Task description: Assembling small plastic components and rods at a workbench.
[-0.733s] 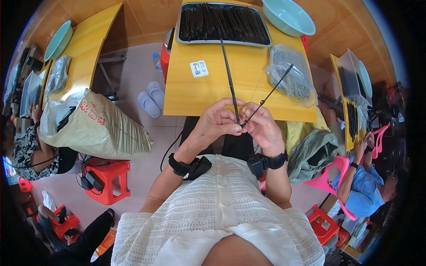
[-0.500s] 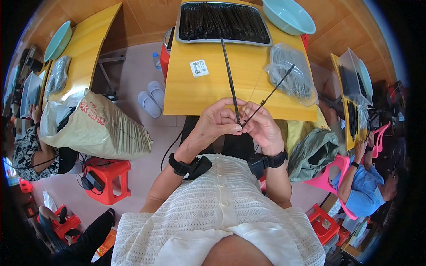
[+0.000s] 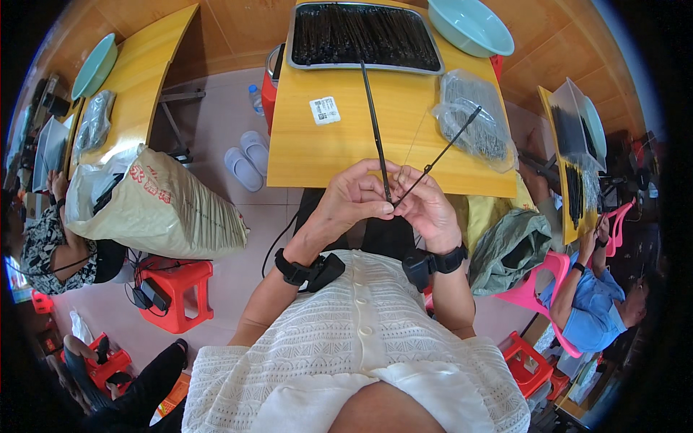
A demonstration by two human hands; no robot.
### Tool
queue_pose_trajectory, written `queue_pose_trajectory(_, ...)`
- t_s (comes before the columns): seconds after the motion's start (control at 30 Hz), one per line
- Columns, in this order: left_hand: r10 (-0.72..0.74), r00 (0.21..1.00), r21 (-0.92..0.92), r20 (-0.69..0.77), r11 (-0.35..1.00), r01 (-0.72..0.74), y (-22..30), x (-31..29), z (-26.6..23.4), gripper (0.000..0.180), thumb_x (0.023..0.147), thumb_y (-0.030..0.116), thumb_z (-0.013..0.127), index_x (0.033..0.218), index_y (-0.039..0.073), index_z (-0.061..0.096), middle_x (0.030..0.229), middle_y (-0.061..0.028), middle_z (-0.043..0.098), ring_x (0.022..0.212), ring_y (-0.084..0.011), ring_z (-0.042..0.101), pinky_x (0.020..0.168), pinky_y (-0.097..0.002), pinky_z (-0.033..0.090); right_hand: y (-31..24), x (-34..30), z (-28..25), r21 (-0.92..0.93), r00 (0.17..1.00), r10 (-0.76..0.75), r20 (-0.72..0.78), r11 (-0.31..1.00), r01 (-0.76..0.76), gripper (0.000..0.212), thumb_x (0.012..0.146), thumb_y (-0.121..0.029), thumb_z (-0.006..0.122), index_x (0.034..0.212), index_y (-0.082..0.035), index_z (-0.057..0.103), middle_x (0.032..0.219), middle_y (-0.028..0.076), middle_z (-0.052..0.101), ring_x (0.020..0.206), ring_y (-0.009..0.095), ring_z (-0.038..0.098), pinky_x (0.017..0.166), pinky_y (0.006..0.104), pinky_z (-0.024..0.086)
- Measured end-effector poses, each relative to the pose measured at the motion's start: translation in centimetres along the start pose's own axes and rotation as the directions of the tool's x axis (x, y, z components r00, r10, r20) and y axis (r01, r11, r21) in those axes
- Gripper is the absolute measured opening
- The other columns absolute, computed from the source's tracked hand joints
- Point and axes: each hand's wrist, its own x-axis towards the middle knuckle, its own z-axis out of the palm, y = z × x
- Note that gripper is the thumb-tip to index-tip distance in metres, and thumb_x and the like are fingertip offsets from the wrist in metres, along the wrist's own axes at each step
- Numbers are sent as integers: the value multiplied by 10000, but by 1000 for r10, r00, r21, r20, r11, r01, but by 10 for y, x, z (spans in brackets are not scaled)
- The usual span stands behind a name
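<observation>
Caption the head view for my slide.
Bare left hand and right hand pinch slender black rods near a glossy yellow table.

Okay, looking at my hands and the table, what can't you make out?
In the head view:
Whether the thick black rod and thinner black rod join: left hand and right hand cover their lower ends.
What the hairline strand is: too fine.
Far rim of the light blue basin: cut off by the top edge.
Contents of the clear bag: too small, blurred behind plastic.

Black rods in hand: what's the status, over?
Left hand pinching thicker rod. Right hand holding thinner rod, lower ends close together. Tray, plastic bag beyond hands.
</observation>
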Motion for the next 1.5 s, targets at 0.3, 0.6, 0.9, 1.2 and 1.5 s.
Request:
queue_pose_trajectory(0.3, 16, 1000, -17, 3, 1000, -16, -1, -2, -1, 418, 739, -52, 633, 1116, 30, 471, 906, -105, 617, 811, -181, 632, 728, -276, 526, 3, 0, 2, 46, 999, -18, -33, 999, 19, 76, 838, -111, 545, 795, -50, 535, 745, 31, 511, 686, 157, 550, 549, 242, 455)
queue_pose_trajectory(0.6, -27, 998, 5, -65, 1000, 27, -1, -3, -3, 152, 808, 83, 613, 932, 45, 532, 840, -35, 594, 761, -139, 619, 680, -228, 493, 4, -3, 21, -426, 926, -304, -224, 885, 187, 53, 806, -81, 604, 831, -34, 603, 708, -26, 556, 582, 34, 448, 521, 175, 351)
queue_pose_trajectory(0.9, -10, 994, 141, -105, 990, 25, -14, -1, -8, 89, 812, 88, 610, 871, 50, 556, 779, -2, 586, 702, -68, 559, 620, -199, 463, 8, 2, 22, -481, 913, -345, -217, 851, 208, 105, 832, -107, 578, 872, -14, 608, 740, -4, 575, 618, 48, 482, 534, 176, 372)
queue_pose_trajectory(1.2, -48, 981, 163, -188, 983, 79, -25, 0, -9, 81, 819, 105, 599, 863, 47, 565, 759, -7, 585, 707, -87, 580, 599, -207, 484, 12, 6, 27, -743, 808, -564, -170, 612, 271, 153, 820, -53, 589, 961, -3, 557, 729, -1, 553, 672, 46, 499, 563, 181, 399)
queue_pose_trajectory(1.5, -61, 966, 109, -250, 990, 90, -25, 0, -5, 124, 832, 151, 602, 905, 60, 561, 824, -15, 598, 743, -115, 607, 611, -214, 492, 9, 8, 13, -590, 795, -533, -289, 753, 291, 183, 809, -24, 580, 980, -14, 516, 699, -7, 530, 581, 47, 500, 494, 166, 388)
